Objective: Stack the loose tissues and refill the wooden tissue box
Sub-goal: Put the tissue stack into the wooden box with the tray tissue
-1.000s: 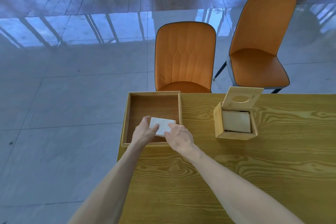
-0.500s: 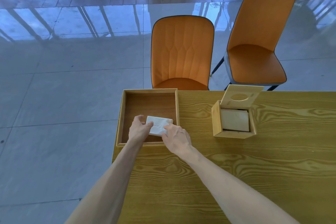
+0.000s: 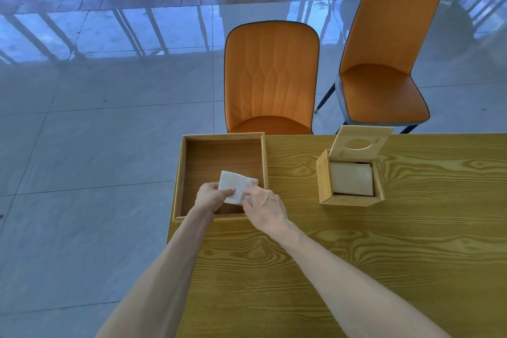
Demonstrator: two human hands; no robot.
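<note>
A small white stack of tissues [image 3: 237, 186] is held over the near part of a shallow wooden tray [image 3: 263, 162] at the table's left end. My left hand [image 3: 210, 196] grips the stack's left side and my right hand [image 3: 263, 208] pinches its right edge. To the right stands the wooden tissue box [image 3: 323, 181], its lid [image 3: 359, 145] with a round hole tipped up and back. Pale tissues [image 3: 351, 178] lie inside the box, below its rim.
The yellow wood-grain table [image 3: 356, 255] ends just left of the tray, with grey tiled floor beyond. Two orange chairs [image 3: 271, 77] [image 3: 384, 63] stand behind the table's far edge.
Both hands have kept hold of the tissue stack and tilted it a little, its far left corner now higher. The view has shifted slightly.
</note>
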